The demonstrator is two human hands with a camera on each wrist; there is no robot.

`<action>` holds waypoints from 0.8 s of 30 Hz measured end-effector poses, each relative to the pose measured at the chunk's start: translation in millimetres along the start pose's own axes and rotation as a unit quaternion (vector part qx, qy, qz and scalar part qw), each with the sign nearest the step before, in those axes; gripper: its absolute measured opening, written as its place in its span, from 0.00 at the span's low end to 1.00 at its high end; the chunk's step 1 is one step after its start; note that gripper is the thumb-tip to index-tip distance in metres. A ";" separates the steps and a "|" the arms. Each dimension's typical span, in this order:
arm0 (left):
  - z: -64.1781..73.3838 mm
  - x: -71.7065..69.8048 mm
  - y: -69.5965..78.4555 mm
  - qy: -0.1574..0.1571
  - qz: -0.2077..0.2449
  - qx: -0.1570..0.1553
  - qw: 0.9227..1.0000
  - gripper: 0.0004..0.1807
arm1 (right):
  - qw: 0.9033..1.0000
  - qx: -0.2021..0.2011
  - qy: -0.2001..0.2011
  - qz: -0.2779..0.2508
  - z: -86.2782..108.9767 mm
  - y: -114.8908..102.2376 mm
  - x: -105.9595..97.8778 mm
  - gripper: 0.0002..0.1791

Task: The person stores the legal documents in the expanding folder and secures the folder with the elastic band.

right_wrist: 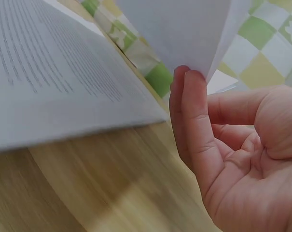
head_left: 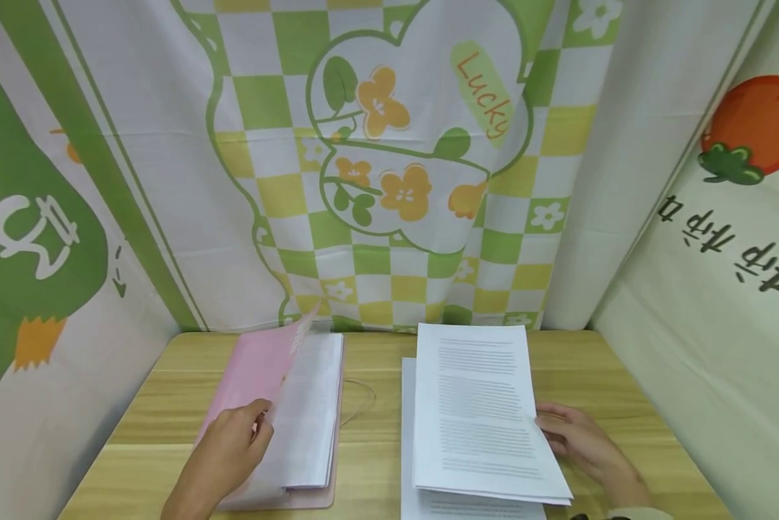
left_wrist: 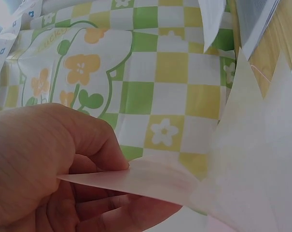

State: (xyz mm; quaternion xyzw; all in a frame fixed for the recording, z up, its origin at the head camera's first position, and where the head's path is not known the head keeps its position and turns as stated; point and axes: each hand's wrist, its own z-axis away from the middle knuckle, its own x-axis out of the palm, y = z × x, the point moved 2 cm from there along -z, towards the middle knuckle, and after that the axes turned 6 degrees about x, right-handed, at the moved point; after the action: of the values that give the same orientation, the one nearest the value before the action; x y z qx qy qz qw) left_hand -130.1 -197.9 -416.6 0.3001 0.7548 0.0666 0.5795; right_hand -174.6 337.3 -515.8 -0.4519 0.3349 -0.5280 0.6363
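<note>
On the left of the table, a pink folder (head_left: 254,365) stands partly open with its front cover raised. My left hand (head_left: 233,440) pinches the edge of that cover; in the left wrist view the pale pink cover (left_wrist: 150,179) runs between thumb and fingers. White papers (head_left: 311,419) lie inside the folder. To the right, my right hand (head_left: 581,440) pinches the right edge of some printed sheets (head_left: 474,397), tilted up over other printed paper (head_left: 409,440). The right wrist view shows the sheet's corner (right_wrist: 199,38) between thumb and straight fingers.
The wooden table (head_left: 376,469) shows between folder and sheets. A thin cord loop (head_left: 366,390) extends from the folder's right side. Behind the table hangs a green and yellow checked curtain (head_left: 389,289), with printed cloth (head_left: 702,303) along both sides.
</note>
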 end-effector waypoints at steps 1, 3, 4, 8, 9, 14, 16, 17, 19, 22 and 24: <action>-0.1 0.0 -0.2 -0.003 0.004 -0.003 1.000 0.11 | 1.000 0.000 0.001 -0.004 -1.9 0.3 2.6 0.37; -0.3 0.1 -0.7 -0.010 0.014 -0.011 1.000 0.12 | 1.000 -0.002 -0.006 -0.006 -5.8 0.4 8.2 0.37; -0.4 0.1 -1.2 -0.015 0.020 -0.017 1.000 0.12 | 1.000 -0.001 -0.008 -0.009 -7.8 0.3 11.3 0.37; -1.2 0.5 -3.5 -0.027 0.037 -0.028 0.999 0.13 | 1.000 -0.005 -0.028 -0.011 -15.8 -0.3 23.4 0.36; -1.4 0.6 -4.1 -0.028 0.039 -0.028 0.998 0.13 | 0.999 -0.004 -0.030 -0.010 -17.5 -0.6 26.5 0.36; -2.2 0.4 -6.7 -0.013 0.030 -0.013 0.999 0.13 | 1.000 -0.002 -0.021 -0.009 -27.2 -4.8 42.8 0.34; -2.2 0.1 -7.2 -0.008 0.029 -0.009 1.000 0.12 | 1.000 -0.001 -0.017 -0.010 -31.2 -6.1 49.5 0.33; -2.1 0.0 -7.4 -0.007 0.028 -0.008 1.000 0.12 | 1.000 -0.001 -0.017 -0.012 -33.1 -6.6 52.8 0.32; -2.0 -0.1 -7.3 -0.005 0.029 -0.006 1.000 0.12 | 1.000 -0.003 -0.022 -0.014 -37.4 -6.4 58.7 0.31; -1.1 0.2 -7.6 -0.002 0.032 -0.003 0.999 0.12 | 0.999 -0.004 -0.031 -0.020 -43.4 -5.4 66.9 0.29; -0.7 0.3 -7.8 0.001 0.031 -0.002 1.000 0.11 | 0.999 -0.004 -0.032 -0.021 -47.5 -4.7 72.1 0.29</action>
State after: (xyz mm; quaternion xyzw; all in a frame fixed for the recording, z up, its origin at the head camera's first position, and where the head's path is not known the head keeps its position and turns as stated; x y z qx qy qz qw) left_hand -133.7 -203.8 -420.1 0.3223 0.7456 0.0859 0.5768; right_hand -203.6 256.3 -525.2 -0.4780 0.3074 -0.5248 0.6337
